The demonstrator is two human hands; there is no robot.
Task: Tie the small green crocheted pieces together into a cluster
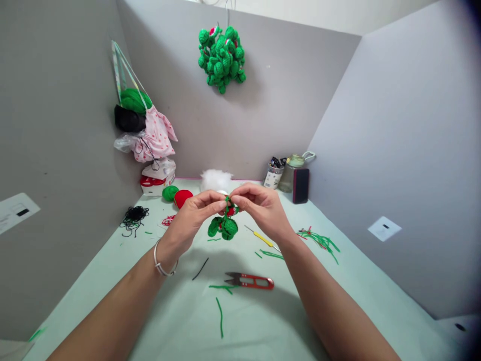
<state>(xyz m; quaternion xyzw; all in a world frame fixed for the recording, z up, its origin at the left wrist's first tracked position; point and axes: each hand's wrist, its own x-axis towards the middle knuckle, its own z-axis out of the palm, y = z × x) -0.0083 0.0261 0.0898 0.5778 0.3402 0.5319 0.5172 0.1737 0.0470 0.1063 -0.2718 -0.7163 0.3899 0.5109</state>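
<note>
Between my two hands hangs a small green crocheted piece (228, 228) with rounded parts and a red and white patch near its top. My left hand (197, 213) pinches its upper end from the left, thumb and forefinger together. From the right, my right hand (259, 203) pinches the same upper end, its fingertips almost touching the left ones. The fingertips hide just what part of the crochet they grip. Below the hands, red-handled thread snips (250, 281) lie on the table near a yellow-handled crochet hook (263, 238).
Green yarn scraps (220, 317) and a black strand (200, 268) lie on the pale table. Farther back are a green yarn ball (170, 193), a red yarn ball (183, 198), white stuffing (216, 179), a black thread tangle (135, 215) and a phone (300, 185). Finished crochet pieces (222, 60) hang above.
</note>
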